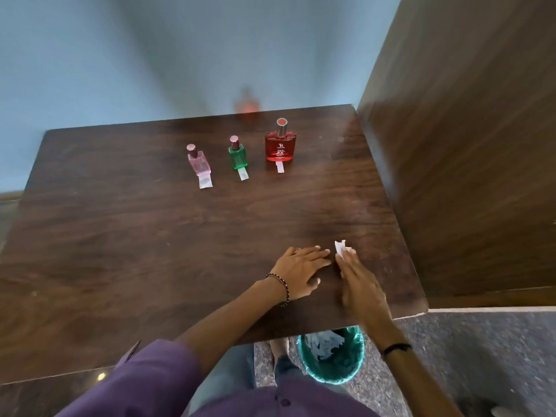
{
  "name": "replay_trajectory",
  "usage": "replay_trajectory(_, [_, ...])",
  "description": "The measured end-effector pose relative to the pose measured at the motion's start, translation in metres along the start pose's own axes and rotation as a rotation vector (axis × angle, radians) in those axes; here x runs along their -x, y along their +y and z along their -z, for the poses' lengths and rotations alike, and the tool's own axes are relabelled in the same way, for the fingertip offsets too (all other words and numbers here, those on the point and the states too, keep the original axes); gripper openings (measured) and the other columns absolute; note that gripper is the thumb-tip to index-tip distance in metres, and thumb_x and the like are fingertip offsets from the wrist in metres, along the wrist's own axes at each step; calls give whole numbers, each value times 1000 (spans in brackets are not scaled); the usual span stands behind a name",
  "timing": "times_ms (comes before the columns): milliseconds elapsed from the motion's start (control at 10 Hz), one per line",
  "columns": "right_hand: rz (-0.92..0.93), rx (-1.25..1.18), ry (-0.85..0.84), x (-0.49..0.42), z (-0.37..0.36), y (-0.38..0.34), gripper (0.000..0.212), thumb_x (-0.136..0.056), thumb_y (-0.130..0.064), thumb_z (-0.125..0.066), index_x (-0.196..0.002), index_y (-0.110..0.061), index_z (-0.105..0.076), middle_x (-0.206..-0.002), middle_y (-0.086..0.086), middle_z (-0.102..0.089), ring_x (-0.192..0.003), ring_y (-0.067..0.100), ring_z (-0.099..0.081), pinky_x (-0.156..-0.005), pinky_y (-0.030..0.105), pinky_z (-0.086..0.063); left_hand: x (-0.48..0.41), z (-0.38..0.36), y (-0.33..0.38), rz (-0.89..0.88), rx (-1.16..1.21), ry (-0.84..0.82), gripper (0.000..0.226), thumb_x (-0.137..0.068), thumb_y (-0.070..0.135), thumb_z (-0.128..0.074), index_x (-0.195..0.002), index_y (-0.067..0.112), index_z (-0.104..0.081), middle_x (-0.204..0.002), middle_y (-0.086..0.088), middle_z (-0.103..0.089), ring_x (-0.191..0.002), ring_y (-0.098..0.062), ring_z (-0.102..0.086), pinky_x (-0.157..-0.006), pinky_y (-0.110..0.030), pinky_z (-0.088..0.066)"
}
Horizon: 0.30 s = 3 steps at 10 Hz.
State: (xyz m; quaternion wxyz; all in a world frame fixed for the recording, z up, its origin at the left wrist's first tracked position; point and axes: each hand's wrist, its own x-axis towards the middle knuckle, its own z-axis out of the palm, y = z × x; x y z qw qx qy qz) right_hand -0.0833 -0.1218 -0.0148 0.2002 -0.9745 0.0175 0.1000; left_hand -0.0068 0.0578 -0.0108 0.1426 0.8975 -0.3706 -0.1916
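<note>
Three perfume bottles stand in a row at the far side of the dark wooden table (120, 236): a pink bottle (198, 161), a green bottle (237, 154) and a larger red bottle (280, 144). A white paper strip lies in front of each: one (205, 182) by the pink, one (242, 174) by the green, one (280, 167) by the red. My left hand (302, 270) rests flat on the table near the front right. My right hand (359, 284) lies beside it, its fingertips at a small white paper scrap (341, 248); whether it pinches the scrap is unclear.
A green bin (331, 355) with several white paper pieces stands on the floor under the table's front edge. A wooden panel (466, 161) rises along the table's right side. A pale blue wall is behind the table.
</note>
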Motion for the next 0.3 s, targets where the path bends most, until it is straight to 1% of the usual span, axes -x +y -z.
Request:
replay_trajectory(100, [-10, 25, -34, -1, 13, 18, 69, -96, 8, -47, -159, -15, -33, -170, 2, -21, -158, 17, -12, -125, 37, -24, -1, 2, 7, 18, 9, -17, 51, -98, 28, -52, -148, 25, -43, -163, 9, -27, -151, -12, -21, -114, -38, -25])
replay_trajectory(200, [-33, 38, -24, -4, 24, 37, 62, -99, 5, -47, -157, -16, -38, -169, 3, -26, -158, 18, -15, -123, 40, -28, -3, 4, 13, 57, 46, -14, 47, -99, 26, -51, -146, 23, -46, -162, 7, -30, -149, -12, -25, -113, -38, -28])
replay_trajectory(300, [-6, 34, 7, -5, 30, 41, 45, -106, -7, -45, -150, -15, -50, -164, 4, -38, -156, 22, -23, -117, 46, -32, 0, 7, 15, 96, 78, 28, 43, -99, 23, -50, -142, 22, -50, -160, 7, -35, -147, -13, -29, -110, -38, -30])
